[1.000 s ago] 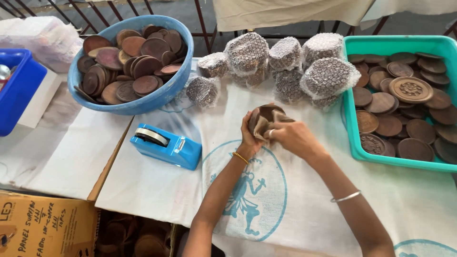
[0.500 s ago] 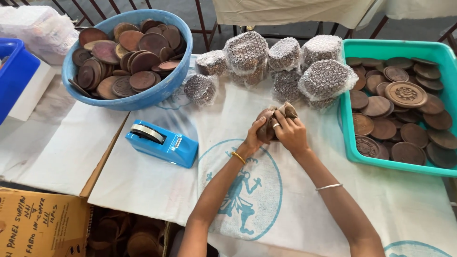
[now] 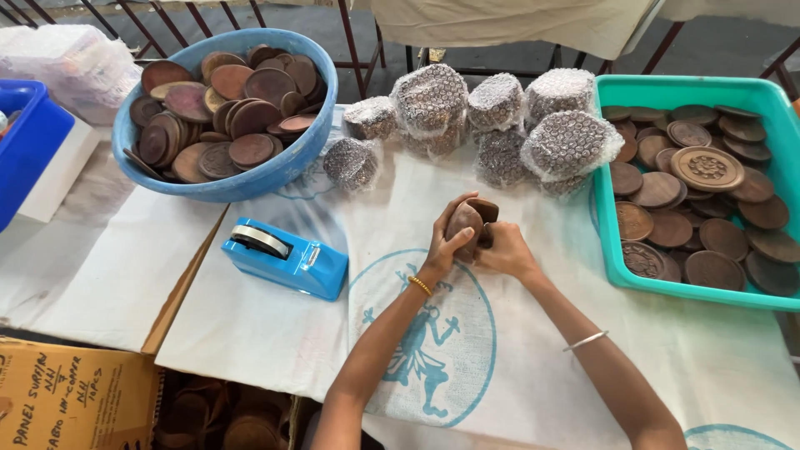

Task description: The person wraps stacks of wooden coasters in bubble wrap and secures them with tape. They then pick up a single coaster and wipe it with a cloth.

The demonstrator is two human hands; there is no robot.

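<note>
Both my hands hold a small stack of round brown wooden discs (image 3: pixel 468 221) above the white printed sack cloth (image 3: pixel 517 367) on the table. My left hand (image 3: pixel 446 242) wraps the stack's left side, thumb over its top. My right hand (image 3: pixel 505 250) presses against the right side. The lower part of the stack is hidden by my fingers. A blue tape dispenser (image 3: pixel 285 257) lies to the left of my hands.
A blue round basin (image 3: pixel 225 179) full of brown discs stands back left. A teal tray (image 3: pixel 612 242) with more discs sits at right. Several bubble-wrapped bundles (image 3: pixel 500 125) lie behind my hands. A blue crate (image 3: pixel 25 146) and a cardboard box (image 3: pixel 67 400) are at left.
My hands with the disc stack have stayed near the cloth's middle, turning the stack and closing tighter around it. The camera view has shifted slightly.
</note>
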